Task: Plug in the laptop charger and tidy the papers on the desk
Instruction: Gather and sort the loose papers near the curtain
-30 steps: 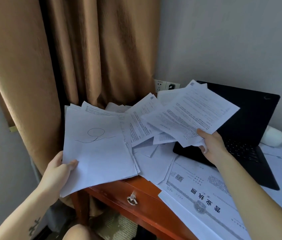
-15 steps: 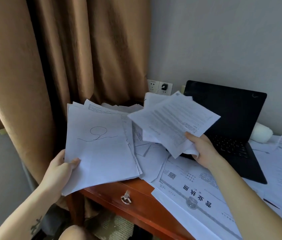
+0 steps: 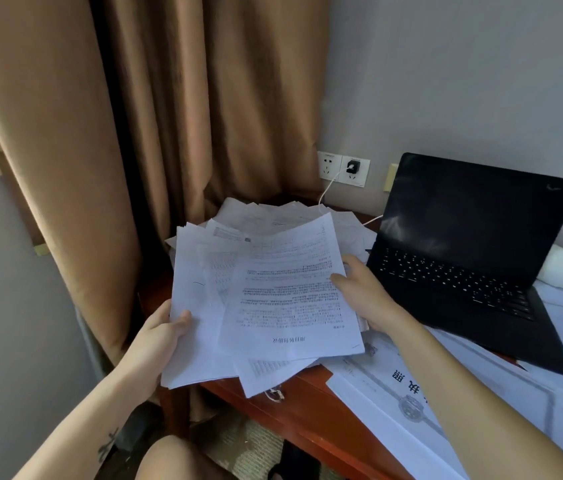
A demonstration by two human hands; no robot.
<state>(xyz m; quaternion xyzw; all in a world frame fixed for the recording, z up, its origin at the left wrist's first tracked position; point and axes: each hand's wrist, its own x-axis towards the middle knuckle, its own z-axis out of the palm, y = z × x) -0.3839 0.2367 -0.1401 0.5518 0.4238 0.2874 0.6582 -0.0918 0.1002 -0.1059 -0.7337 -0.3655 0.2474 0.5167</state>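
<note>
From the head view, your left hand grips the near left edge of a loose stack of white printed paper sheets, thumb on top and fingers curled beneath. Your right hand is closed on the stack's right edge, thumb pressed on the top sheet, the other fingers hidden under the paper. The stack is fanned and uneven, held over the left end of the reddish-brown wooden tabletop, its near corners overhanging the front edge. More crumpled white sheets lie on the tabletop behind the stack, near the brown curtain. To the right, an open black laptop sits with a dark screen. On the far wall, a small black charger plug sits in the right-hand white wall socket, and its thin white cable drops toward the papers. A large white certificate with a printed border lies flat on the near right of the tabletop.
</note>
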